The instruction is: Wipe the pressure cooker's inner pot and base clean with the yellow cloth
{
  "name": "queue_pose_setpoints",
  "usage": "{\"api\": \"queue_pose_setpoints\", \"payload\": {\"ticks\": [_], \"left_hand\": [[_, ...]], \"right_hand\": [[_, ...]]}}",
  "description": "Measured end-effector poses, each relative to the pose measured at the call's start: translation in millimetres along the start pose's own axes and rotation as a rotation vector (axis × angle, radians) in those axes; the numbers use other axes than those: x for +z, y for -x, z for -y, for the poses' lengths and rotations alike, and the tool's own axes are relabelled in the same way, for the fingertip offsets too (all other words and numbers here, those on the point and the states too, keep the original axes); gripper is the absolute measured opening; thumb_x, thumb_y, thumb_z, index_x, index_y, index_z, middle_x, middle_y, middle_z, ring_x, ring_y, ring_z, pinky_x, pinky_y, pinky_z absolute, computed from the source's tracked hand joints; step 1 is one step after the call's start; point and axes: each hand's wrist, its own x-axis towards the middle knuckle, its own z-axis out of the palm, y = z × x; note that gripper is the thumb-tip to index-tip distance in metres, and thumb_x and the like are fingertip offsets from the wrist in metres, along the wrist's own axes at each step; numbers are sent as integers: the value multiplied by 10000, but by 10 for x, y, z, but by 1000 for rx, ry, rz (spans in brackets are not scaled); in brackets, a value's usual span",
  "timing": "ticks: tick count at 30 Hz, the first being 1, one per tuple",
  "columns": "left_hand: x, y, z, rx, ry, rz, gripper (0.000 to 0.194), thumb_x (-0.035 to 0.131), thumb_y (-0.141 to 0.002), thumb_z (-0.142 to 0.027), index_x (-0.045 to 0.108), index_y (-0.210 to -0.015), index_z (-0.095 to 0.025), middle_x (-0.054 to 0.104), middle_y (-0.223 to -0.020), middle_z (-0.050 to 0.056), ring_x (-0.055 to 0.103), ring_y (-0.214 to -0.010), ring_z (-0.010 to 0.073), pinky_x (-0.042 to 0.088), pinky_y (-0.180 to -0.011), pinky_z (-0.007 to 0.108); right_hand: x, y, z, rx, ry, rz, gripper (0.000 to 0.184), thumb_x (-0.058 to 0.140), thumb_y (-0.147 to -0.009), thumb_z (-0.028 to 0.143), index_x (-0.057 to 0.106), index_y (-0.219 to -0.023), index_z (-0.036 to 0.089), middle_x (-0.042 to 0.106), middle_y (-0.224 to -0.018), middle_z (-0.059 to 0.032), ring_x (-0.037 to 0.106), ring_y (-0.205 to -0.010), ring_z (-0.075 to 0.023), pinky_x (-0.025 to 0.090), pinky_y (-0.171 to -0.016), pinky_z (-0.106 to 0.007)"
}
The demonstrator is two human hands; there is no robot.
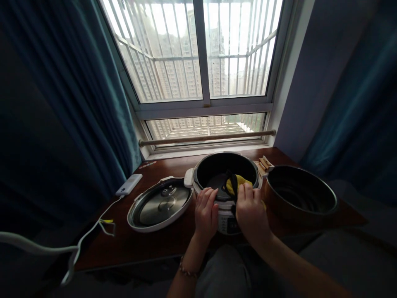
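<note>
An electric pressure cooker point(225, 219) stands lidless near the table's front edge, its dark inside facing up. My left hand point(205, 212) grips the near-left part of its rim, fingers bent over the edge. A yellow and black cloth point(236, 183) is bunched in my right hand point(252, 211), which is closed around it at the near-right rim. Part of the cloth hangs over the inside of the cooker. My right hand hides some of the cloth and the control panel's right side.
Left of the cooker lies its round lid point(161, 207), inner metal side up. A dark inner pot point(302, 194) stands at the right. Behind it is a small open box point(266, 164). A white power strip point(129, 184) with a cable point(88, 231) lies at the left. A window point(204, 62) rises behind the table point(108, 248).
</note>
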Motion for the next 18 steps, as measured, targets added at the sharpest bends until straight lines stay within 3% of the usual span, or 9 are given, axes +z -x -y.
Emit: {"api": "queue_pose_setpoints", "payload": {"ticks": [3,6,9,13,15,18], "left_hand": [[-54,-8,-54,-94,125,-21,404,251,-927,-291,434,-1259,-151,494,-1260,133,402,-1224,231,299,-1029,465],[-181,-51,-179,-241,199,-151,440,220,-936,-348,405,-1290,-162,452,-1320,127,379,-1252,220,285,-1045,442],[-342,-146,-360,-271,204,-186,415,241,-937,-346,470,-1244,-185,462,-1319,99,373,-1260,217,273,-1057,432],[-371,-273,-501,-246,193,-53,377,254,-936,-278,528,-1182,-193,483,-1303,78,382,-1256,212,292,-1056,428],[-271,-287,-475,-230,86,12,358,292,-925,-251,502,-1206,-176,475,-1307,92,369,-1265,215,295,-1057,434],[-97,-247,-382,-194,-105,39,383,370,-897,-219,432,-1265,-135,462,-1311,129,341,-1278,239,293,-1054,463]], "right_hand": [[-23,-30,284,43,-67,2,376,384,-778,50,578,-1101,54,589,-984,-225,509,-784,-280,468,-622,-401],[-54,-71,511,73,-160,8,400,378,-765,26,570,-1115,21,598,-992,-261,543,-813,-312,479,-626,-449],[-66,-92,618,-61,-369,10,453,353,-756,-6,524,-1176,1,567,-1123,-273,528,-1016,-361,480,-732,-513],[-61,-140,478,-241,-819,48,454,335,-797,23,487,-1224,49,550,-1222,-177,485,-1172,-248,455,-932,-406],[-70,-185,309,-214,-950,47,404,339,-818,63,535,-1170,97,589,-1181,-131,538,-1118,-197,452,-949,-342],[-72,-258,11,-32,-1012,-21,331,363,-817,95,600,-1047,123,665,-1014,-99,640,-890,-171,510,-826,-298]]}}
